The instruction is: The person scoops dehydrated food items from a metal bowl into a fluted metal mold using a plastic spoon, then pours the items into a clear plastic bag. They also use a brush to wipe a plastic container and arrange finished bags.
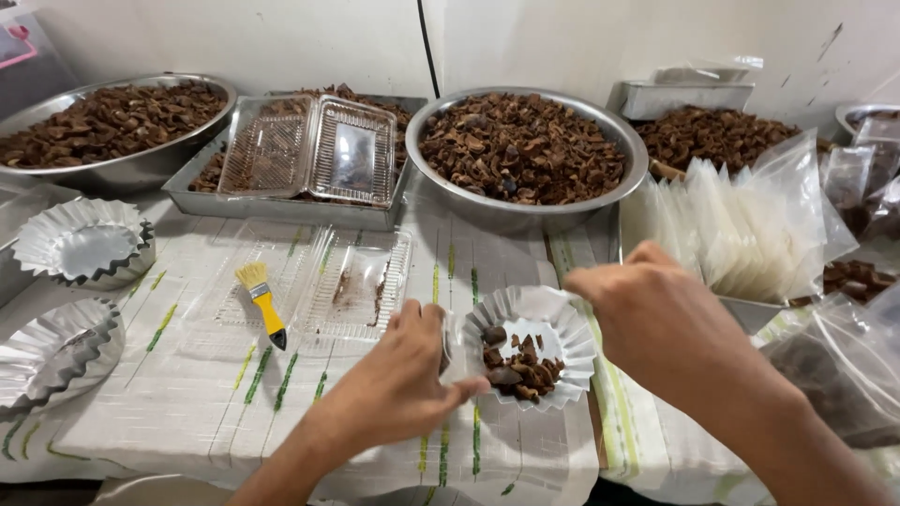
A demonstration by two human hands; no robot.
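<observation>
Near edge: the tabletop (187,412) carries a white cloth with green and yellow dashes, which drops off just below the wrists; open cloth lies to the left of the forearms.

Left hand (398,379) — fingers curled, thumb tip pressed to the near-left rim of the fluted paper cup (530,347), pinching it. The cup sits just right of that hand and holds a small heap of brown pieces (520,367) in its near half.

Right hand (652,314) hovers over the cup's right rim, back to the camera, fingers bent downward; whether it grips anything cannot be told.

Left of the cup: an open clear plastic clamshell box (328,286) lies flat with crumbs inside, and a small brush (262,302) with a yellow handle rests on it. At the far left edge sit two stacks of empty fluted cups (84,248).

Right side is crowded — a row of upright clear pouches (741,225), with more filled bags beyond them.

Far row against the white wall: a steel bowl (525,150) of brown pieces, a steel tray (291,201) topped by another clear clamshell, and a second steel basin (112,126) at left.
</observation>
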